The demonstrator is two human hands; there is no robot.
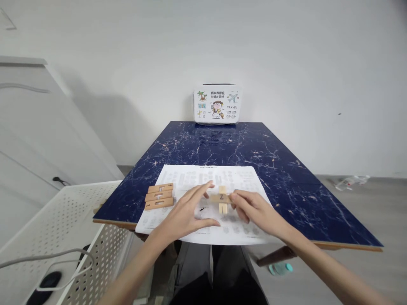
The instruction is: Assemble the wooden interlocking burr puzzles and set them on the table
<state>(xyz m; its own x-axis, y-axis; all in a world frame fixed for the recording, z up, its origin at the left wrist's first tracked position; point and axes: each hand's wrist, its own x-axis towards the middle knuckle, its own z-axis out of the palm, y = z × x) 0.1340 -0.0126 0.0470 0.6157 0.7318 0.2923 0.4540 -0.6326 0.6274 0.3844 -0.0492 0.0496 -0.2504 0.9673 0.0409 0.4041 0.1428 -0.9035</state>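
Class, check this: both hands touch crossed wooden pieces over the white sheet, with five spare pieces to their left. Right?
No. The head view shows three spare pieces, not five; the left hand and right hand do touch the crossed wooden pieces over the white sheet.

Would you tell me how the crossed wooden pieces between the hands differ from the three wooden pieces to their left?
The crossed pieces are locked into a cross; the three loose pieces lie flat side by side. The right hand holds the crossed pieces and the left hand touches them; the three loose pieces are untouched. The crossed pieces sit mid paper sheet, the three loose pieces at its left edge. Both are pale wood.
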